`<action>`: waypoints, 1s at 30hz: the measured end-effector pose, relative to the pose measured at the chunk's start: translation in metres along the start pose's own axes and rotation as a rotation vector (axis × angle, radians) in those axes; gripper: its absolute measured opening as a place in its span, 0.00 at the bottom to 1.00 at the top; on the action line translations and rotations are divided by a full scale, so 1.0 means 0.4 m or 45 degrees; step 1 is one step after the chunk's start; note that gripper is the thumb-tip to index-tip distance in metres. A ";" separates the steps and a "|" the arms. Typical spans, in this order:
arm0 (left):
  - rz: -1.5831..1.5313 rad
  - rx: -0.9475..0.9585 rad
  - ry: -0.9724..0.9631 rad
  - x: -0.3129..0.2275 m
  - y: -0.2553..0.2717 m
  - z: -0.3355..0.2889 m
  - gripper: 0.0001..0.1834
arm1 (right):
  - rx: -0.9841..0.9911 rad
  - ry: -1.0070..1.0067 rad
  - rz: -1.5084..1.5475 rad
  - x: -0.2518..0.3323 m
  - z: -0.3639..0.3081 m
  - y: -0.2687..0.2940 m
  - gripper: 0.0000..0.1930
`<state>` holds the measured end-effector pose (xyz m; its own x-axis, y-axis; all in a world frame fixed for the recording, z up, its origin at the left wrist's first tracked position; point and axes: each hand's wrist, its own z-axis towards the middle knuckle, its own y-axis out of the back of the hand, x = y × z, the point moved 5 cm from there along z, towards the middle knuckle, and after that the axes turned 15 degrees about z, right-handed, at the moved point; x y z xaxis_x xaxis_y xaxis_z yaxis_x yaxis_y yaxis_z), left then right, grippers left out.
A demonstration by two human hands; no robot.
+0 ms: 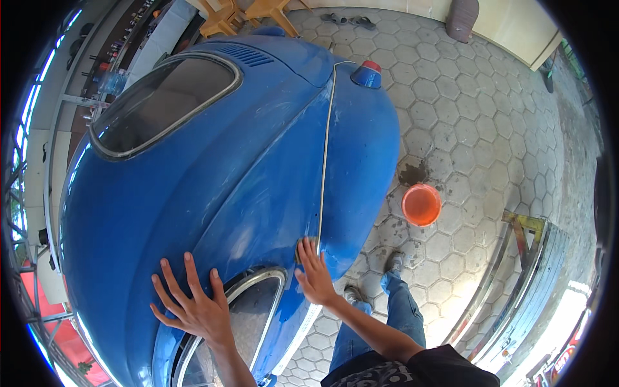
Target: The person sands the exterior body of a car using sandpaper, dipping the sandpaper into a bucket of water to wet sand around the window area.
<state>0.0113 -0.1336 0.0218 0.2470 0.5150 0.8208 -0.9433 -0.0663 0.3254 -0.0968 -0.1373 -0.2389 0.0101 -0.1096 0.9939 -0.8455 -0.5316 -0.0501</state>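
Left hand (193,309): grip open, fingers spread, palm flat on blue car body (213,168) just above chrome-trimmed window (248,309), apparently bracing. Right hand (316,274): grip open, fingertips pressing lower end of thin chrome trim strip (325,142) at fender seam, seemingly seating it. Orange bucket (421,204) on hexagon paving (477,116), well right of right hand.

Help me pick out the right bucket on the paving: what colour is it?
Orange; the round bucket stands on the grey paving, clearest in the head view.
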 end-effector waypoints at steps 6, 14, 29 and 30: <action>0.140 -0.020 -0.029 -0.003 -0.012 -0.001 0.26 | -0.160 0.025 0.082 0.034 0.285 0.135 0.34; 0.182 -0.043 -0.053 0.002 -0.027 -0.012 0.27 | 0.051 0.042 0.103 0.022 0.124 0.054 0.34; 0.187 -0.029 -0.046 -0.001 -0.029 -0.011 0.27 | -0.122 0.010 0.120 0.068 0.380 0.178 0.35; 0.161 -0.033 -0.043 -0.013 -0.028 -0.012 0.27 | -0.202 0.016 0.114 0.066 0.437 0.221 0.35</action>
<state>0.0196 -0.1316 0.0117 0.1330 0.4746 0.8701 -0.9726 -0.1065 0.2067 -0.0779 -0.3341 -0.2342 -0.0751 -0.1394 0.9874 -0.9164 -0.3807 -0.1235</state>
